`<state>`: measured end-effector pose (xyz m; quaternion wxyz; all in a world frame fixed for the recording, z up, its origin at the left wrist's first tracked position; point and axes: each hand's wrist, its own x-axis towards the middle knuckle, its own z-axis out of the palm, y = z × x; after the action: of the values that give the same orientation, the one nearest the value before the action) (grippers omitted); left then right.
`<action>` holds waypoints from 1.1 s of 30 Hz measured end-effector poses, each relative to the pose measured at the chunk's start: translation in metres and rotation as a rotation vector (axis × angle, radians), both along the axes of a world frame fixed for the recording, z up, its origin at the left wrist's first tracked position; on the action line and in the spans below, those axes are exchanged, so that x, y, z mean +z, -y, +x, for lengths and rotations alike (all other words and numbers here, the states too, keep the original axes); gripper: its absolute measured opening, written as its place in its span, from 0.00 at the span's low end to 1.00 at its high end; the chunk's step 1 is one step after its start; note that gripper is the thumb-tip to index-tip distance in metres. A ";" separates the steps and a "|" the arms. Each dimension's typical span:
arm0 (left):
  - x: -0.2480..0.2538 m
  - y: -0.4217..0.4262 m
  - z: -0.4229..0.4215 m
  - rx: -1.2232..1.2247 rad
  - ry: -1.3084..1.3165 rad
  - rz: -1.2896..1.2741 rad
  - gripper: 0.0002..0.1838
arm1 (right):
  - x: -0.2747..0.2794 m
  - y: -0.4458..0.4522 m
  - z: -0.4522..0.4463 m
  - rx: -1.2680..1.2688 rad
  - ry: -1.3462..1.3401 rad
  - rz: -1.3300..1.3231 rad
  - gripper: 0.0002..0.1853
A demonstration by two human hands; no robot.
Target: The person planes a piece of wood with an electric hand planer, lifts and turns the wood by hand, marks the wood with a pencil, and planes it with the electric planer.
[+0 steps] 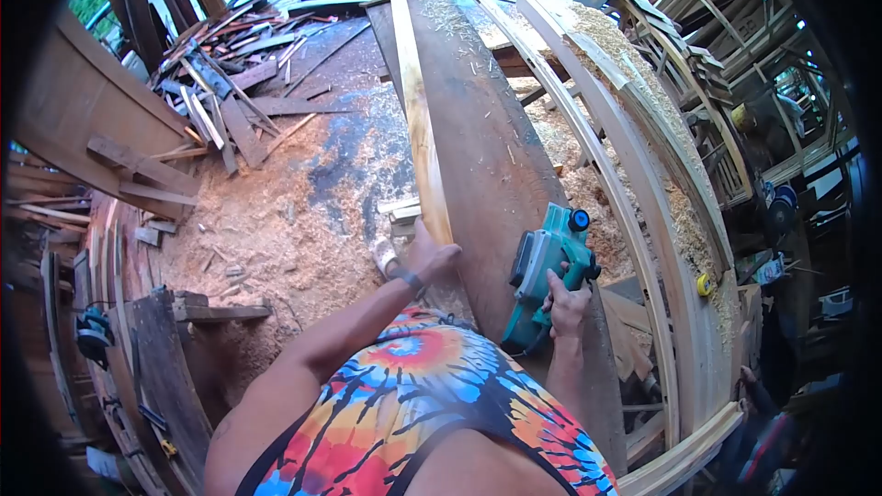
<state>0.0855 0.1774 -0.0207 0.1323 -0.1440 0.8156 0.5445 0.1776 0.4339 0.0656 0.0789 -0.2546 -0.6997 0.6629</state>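
Observation:
My left hand [432, 255] is closed around the near end of a long, pale wooden board [418, 119]. The board runs away from me along the left edge of a wide brown workbench plank [482, 129]. On the right, my right hand [568, 301] grips the handle of a green electric planer [540, 262]. The planer is over the near part of the bench, to the right of the board and apart from it. Whether its sole touches the bench I cannot tell.
Wood shavings [266, 230] cover the floor on the left, with a heap of scrap wood [225, 96] beyond. Long planks [634, 156] lie along the right side, where a yellow tape measure [705, 284] rests. A teal power tool [94, 332] sits at far left.

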 end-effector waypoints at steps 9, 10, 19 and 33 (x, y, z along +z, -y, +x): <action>0.227 0.017 -0.014 -0.172 -0.461 0.920 0.40 | 0.004 -0.001 0.001 0.000 0.005 -0.008 0.21; 0.237 0.018 -0.018 -0.199 -0.563 0.913 0.40 | 0.005 0.000 0.002 0.002 0.003 -0.012 0.21; 0.269 0.024 -0.049 -0.052 -0.784 0.821 0.29 | 0.005 0.000 0.002 -0.002 -0.031 0.004 0.22; 0.282 0.024 -0.060 -0.068 -0.855 0.843 0.15 | 0.002 -0.001 0.004 0.003 -0.055 -0.031 0.21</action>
<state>0.0258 0.1539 0.2614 -0.1443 0.1787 0.5146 0.8261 0.1811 0.4352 0.0674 0.0931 -0.2365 -0.6873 0.6804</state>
